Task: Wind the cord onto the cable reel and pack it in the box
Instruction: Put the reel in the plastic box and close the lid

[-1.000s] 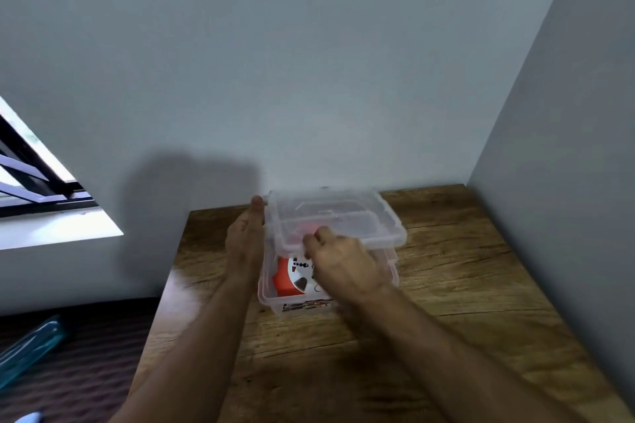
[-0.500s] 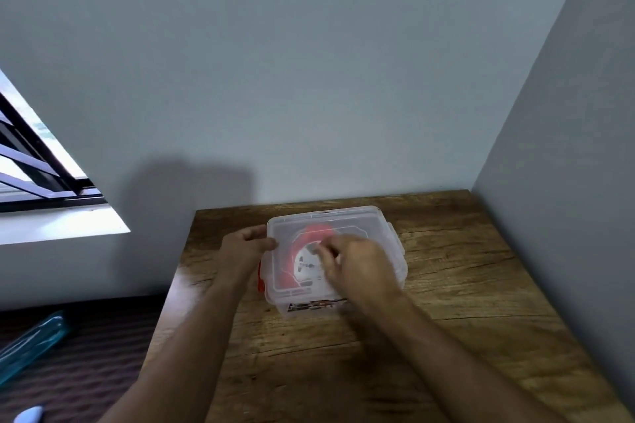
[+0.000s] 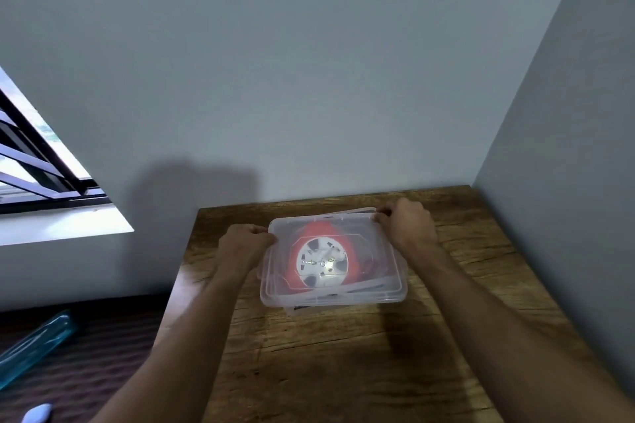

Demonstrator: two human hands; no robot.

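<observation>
Our right hand (image 3: 407, 225) has left the middle of the lid (image 3: 369, 251) for its far right corner, so both hands now pinch opposite edges, left hand (image 3: 245, 242) too, the cable reel (image 3: 323, 261) packed inside the box (image 3: 309, 308), probably only pressing shut remains.

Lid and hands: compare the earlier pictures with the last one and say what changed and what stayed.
The lid, tilted up a second ago, now lies over the box. The right hand left the lid's middle for its far right corner; the left hand grips the left edge. The reel stays inside, the box on the table.
</observation>
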